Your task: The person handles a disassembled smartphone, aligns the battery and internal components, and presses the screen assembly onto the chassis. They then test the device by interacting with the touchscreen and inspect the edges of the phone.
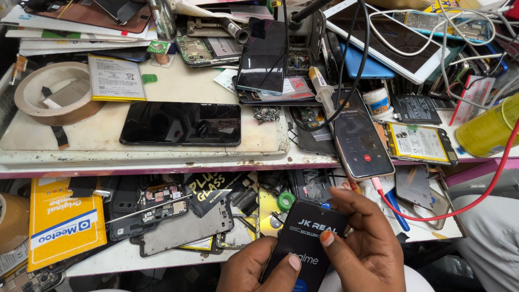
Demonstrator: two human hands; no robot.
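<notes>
Black flat packet with pale lettering, held near, bottom centre, just below the lower shelf edge. Left hand clamped on its lower left side, thumb pressed flat on the face. Right hand closed on its right edge, forefinger curled onto the front. Just beyond, on the cluttered lower shelf: bare phone frame, green ring. Farther, upper bench: lit phone right, dark phone lying flat left, tape roll far left.
</notes>
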